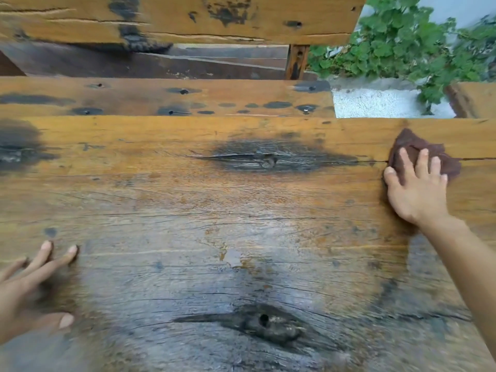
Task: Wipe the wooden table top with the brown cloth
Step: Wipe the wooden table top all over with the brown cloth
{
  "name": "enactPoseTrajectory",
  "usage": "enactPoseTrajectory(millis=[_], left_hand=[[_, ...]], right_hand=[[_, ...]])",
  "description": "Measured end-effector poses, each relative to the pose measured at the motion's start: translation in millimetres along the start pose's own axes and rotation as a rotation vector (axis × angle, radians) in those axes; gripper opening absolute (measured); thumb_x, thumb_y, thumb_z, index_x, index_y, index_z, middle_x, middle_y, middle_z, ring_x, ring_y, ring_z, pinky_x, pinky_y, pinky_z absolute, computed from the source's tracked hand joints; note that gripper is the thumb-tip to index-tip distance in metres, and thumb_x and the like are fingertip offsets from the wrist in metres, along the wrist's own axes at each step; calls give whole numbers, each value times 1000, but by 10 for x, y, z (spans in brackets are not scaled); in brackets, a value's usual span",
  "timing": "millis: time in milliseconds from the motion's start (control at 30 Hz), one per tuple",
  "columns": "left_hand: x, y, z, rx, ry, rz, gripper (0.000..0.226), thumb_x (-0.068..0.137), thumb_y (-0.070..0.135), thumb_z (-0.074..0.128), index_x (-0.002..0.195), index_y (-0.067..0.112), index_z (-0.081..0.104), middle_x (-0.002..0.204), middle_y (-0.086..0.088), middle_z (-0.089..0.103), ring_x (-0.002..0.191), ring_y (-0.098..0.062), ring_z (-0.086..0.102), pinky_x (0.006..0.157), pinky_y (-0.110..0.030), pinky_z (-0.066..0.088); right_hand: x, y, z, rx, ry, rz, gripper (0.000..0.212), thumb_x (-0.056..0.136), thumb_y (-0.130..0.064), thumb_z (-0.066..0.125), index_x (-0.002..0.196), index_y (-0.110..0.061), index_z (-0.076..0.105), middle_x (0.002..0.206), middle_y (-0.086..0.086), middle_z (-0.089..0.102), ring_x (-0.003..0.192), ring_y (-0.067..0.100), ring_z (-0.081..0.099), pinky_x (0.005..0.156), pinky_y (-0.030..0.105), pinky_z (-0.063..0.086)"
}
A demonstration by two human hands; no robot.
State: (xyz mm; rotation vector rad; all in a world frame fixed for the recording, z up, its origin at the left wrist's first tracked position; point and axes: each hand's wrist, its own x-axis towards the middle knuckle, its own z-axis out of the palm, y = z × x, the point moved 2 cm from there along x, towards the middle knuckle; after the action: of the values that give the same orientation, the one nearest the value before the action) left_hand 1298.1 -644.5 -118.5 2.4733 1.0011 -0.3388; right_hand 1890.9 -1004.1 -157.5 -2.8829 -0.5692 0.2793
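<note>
Brown cloth (412, 143), soft, light, likely bunches: right hand (418, 191) presses it, fingers straight, right of dark knot (268, 160). Left hand (29, 285) flat on table top (188, 210), left of knot.

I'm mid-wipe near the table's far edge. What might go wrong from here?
1. The cloth sits on a crack in the table; it may snag there.
2. The right hand only presses flat on the cloth, so it might slide out, close to the far edge.
3. The rough knot to its left may catch fibres.
</note>
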Motion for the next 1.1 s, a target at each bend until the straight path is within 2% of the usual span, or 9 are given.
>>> enactPoseTrajectory(millis=[100, 200, 333, 400, 667, 767, 867, 1000, 1100], left_hand=[[-110, -189, 19, 34, 100, -89, 106, 38, 103, 43, 133, 74, 6, 153, -21, 23, 141, -37, 26, 114, -59, 22], [-81, -336, 22, 33, 71, -111, 117, 31, 100, 53, 136, 72, 10, 157, -12, 17, 145, -26, 18, 117, -49, 17], [-31, -619, 89, 70, -40, -199, 128, 26, 93, 66, 140, 67, 13, 160, -1, 11, 144, -35, 20, 114, -46, 17], [-21, -688, 113, 76, -73, -211, 130, 27, 90, 70, 141, 66, 12, 161, 3, 8, 146, -36, 16, 116, -46, 14], [-33, -607, 81, 17, -138, -171, 127, 27, 91, 68, 133, 76, -1, 153, 19, -11, 149, -31, -4, 118, -41, 7], [-40, -511, 52, 9, -161, -151, 125, 33, 87, 70, 132, 74, -4, 152, 18, -14, 149, -30, -8, 120, -40, 4], [-52, -470, 18, -9, -170, -182, 123, 37, 80, 76, 130, 77, -5, 152, 21, -14, 149, -30, -7, 119, -42, 7], [-59, -509, 27, -19, -168, -185, 123, 35, 83, 74, 130, 78, -4, 151, 22, -13, 148, -32, -6, 118, -47, 9], [-38, -544, 52, -8, -157, -189, 124, 32, 87, 71, 131, 77, -4, 151, 22, -13, 148, -34, -3, 118, -48, 10]], right_hand=[[-355, -376, 175, 2, -9, -101, 80, 95, -65, 15, 166, -30, 16, 174, 11, 0, 159, 34, -1, 127, 56, 0], [-860, -983, 372, -11, 5, -268, 74, 99, -61, 16, 166, -29, 18, 173, 13, 2, 159, 36, -1, 127, 57, 2], [-1619, -1966, 730, -66, -87, -493, 70, 101, -63, 1, 165, -33, -4, 171, 12, -18, 157, 32, -20, 126, 57, -7], [-1992, -2462, 907, -56, -144, -581, 69, 102, -62, 3, 163, -33, -10, 169, 12, -23, 155, 32, -27, 125, 57, -12], [-3359, -4003, 1369, -38, -370, -898, 67, 106, -51, 27, 166, -28, 8, 171, 7, -21, 155, 28, -28, 123, 55, -15], [-3370, -3994, 1384, -19, -367, -895, 66, 105, -49, 32, 166, -31, 13, 173, 4, -16, 156, 23, -26, 124, 52, -15], [-3172, -3607, 1308, -40, -311, -878, 65, 105, -52, 29, 165, -35, 11, 172, 2, -18, 156, 21, -27, 124, 50, -17], [-2701, -2593, 1046, -60, -216, -732, 64, 104, -55, 20, 165, -37, 9, 172, 2, -16, 157, 22, -22, 128, 52, -6], [-2258, -1607, 729, -108, -116, -488, 63, 106, -59, 13, 165, -36, 11, 174, 4, -7, 160, 26, -10, 129, 54, 4]])
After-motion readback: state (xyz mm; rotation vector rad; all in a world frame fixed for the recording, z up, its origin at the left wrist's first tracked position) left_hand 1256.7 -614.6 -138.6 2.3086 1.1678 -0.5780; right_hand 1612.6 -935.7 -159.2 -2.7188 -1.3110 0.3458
